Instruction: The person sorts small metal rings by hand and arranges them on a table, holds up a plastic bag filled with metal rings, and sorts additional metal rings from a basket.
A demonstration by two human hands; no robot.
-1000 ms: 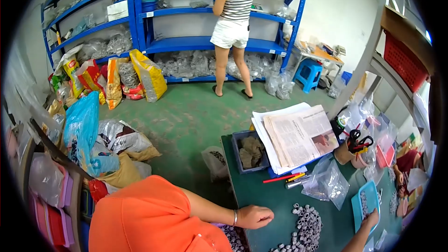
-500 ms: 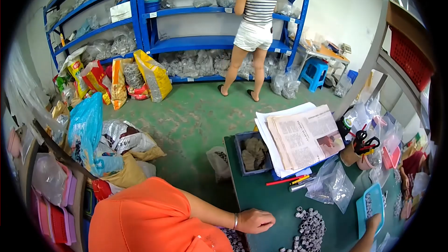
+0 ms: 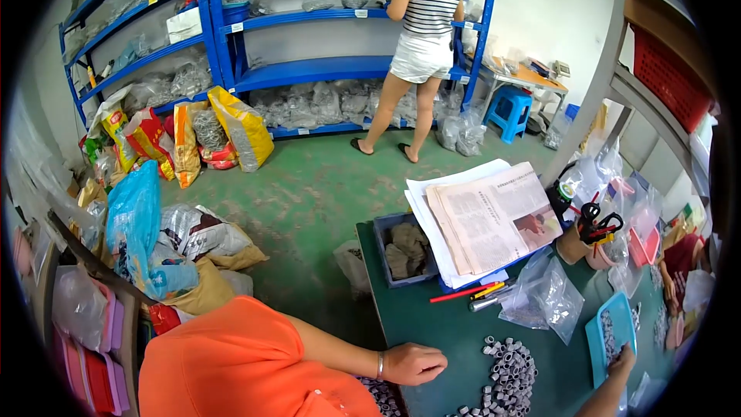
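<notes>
My left hand point(image 3: 413, 363), with a bracelet on the wrist, rests on the near edge of the green table point(image 3: 448, 332), fingers curled in, nothing visible in them. Just right of it lies a pile of small grey metal rings point(image 3: 505, 374). More rings lie below the hand at the table edge point(image 3: 382, 395). My right hand point(image 3: 620, 364) grips the lower end of a blue plastic tray point(image 3: 610, 336) that holds a few rings. My orange sleeve point(image 3: 247, 363) fills the lower left.
Clear plastic bags point(image 3: 544, 301), pens point(image 3: 471, 292), a newspaper stack point(image 3: 490, 220) and a bin of grey pieces point(image 3: 403, 251) sit on the table. A person in a striped top point(image 3: 423, 38) stands at blue shelves point(image 3: 309, 69). Sacks point(image 3: 185, 239) crowd the floor at left.
The person in the striped top has stepped to the right along the shelves. My view has shifted slightly. Both my hands stay in about the same places.
</notes>
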